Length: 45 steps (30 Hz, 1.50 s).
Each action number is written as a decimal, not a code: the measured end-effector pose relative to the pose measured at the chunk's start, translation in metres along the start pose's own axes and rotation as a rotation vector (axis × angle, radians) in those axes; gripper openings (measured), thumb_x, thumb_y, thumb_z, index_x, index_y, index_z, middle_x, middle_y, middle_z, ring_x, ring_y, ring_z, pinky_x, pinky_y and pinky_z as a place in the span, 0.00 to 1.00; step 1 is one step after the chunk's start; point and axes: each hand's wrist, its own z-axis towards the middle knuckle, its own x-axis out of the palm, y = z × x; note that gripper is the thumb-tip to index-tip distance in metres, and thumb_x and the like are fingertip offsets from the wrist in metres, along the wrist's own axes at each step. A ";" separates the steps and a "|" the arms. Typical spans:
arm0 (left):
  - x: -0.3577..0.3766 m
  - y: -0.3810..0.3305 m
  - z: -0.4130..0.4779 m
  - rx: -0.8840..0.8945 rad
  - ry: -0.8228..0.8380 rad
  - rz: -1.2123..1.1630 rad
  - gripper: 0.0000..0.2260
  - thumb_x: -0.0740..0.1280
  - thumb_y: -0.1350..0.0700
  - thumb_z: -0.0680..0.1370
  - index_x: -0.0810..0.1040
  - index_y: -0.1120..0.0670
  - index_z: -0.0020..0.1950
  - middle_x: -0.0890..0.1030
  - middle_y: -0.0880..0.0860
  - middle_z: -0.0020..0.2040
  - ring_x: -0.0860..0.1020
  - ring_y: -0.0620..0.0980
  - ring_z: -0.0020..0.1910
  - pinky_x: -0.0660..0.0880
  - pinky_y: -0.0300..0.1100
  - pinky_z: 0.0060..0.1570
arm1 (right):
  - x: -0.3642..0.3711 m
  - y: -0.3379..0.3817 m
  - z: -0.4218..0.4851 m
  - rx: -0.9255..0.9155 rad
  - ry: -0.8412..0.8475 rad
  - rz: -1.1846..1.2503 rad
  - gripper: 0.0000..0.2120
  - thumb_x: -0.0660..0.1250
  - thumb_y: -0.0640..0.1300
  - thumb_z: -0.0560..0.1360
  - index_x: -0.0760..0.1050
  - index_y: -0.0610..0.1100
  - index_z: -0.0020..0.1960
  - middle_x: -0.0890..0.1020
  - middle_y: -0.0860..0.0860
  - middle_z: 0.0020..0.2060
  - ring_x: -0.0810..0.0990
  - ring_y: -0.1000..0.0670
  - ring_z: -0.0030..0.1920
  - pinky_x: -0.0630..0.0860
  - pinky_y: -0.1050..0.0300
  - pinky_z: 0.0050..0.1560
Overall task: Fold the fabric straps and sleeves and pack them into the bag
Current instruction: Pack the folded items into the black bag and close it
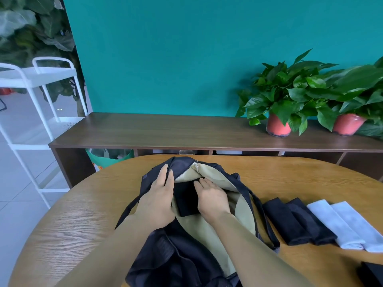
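Observation:
A dark navy bag [182, 264] with a beige lining [242, 214] lies open on the wooden table [78, 220]. My left hand [159, 195] holds the bag's upper flap up by its zipper edge, fingers straight along it. My right hand [211, 195] is inside the opening, its fingers resting on a folded black fabric piece [185, 200] that lies on the lining. Right of the bag lie two folded black pieces [294, 222] and two folded white pieces [348, 226], side by side.
Another black item [373, 274] sits at the table's lower right corner. Behind the table stands a dark wooden shelf [165, 131] with two potted plants [279, 104]. A white metal cart [37, 96] stands at the left.

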 end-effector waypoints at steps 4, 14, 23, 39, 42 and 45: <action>0.000 -0.001 -0.001 -0.004 0.011 0.021 0.43 0.66 0.61 0.74 0.39 0.54 0.78 0.32 0.47 0.76 0.53 0.50 0.75 0.70 0.36 0.41 | 0.003 0.009 -0.009 0.122 0.181 -0.018 0.28 0.49 0.42 0.81 0.43 0.38 0.77 0.46 0.43 0.77 0.44 0.46 0.77 0.45 0.52 0.76; -0.001 -0.005 -0.004 -0.018 0.058 0.068 0.43 0.67 0.61 0.74 0.39 0.52 0.78 0.31 0.49 0.76 0.51 0.52 0.76 0.73 0.39 0.48 | -0.008 0.009 -0.014 0.170 0.323 0.034 0.28 0.45 0.47 0.83 0.39 0.39 0.77 0.40 0.44 0.77 0.39 0.47 0.76 0.41 0.52 0.75; -0.005 -0.034 -0.039 -0.167 0.211 0.160 0.43 0.67 0.51 0.74 0.41 0.45 0.78 0.32 0.57 0.76 0.52 0.59 0.75 0.67 0.53 0.63 | -0.072 0.022 -0.082 0.052 0.007 -0.259 0.27 0.54 0.46 0.79 0.54 0.38 0.75 0.70 0.41 0.69 0.59 0.42 0.73 0.47 0.40 0.74; -0.004 -0.073 -0.060 -0.159 0.281 0.271 0.40 0.65 0.58 0.74 0.43 0.47 0.79 0.33 0.57 0.77 0.51 0.61 0.76 0.67 0.56 0.64 | -0.082 -0.149 -0.299 0.899 0.069 -0.211 0.28 0.47 0.60 0.80 0.51 0.52 0.76 0.54 0.45 0.76 0.44 0.42 0.76 0.47 0.32 0.69; -0.003 -0.069 -0.061 -0.160 0.274 0.264 0.40 0.65 0.58 0.74 0.43 0.47 0.79 0.33 0.56 0.77 0.51 0.61 0.76 0.67 0.56 0.64 | -0.071 -0.147 -0.301 0.936 0.173 -0.120 0.27 0.43 0.61 0.80 0.52 0.54 0.77 0.49 0.46 0.77 0.44 0.43 0.76 0.48 0.33 0.70; 0.000 -0.064 -0.062 -0.163 0.269 0.254 0.40 0.66 0.58 0.74 0.45 0.46 0.78 0.34 0.55 0.77 0.53 0.60 0.75 0.69 0.55 0.62 | -0.066 -0.136 -0.296 0.932 0.174 -0.131 0.26 0.44 0.59 0.80 0.52 0.53 0.76 0.48 0.47 0.77 0.45 0.43 0.76 0.52 0.34 0.69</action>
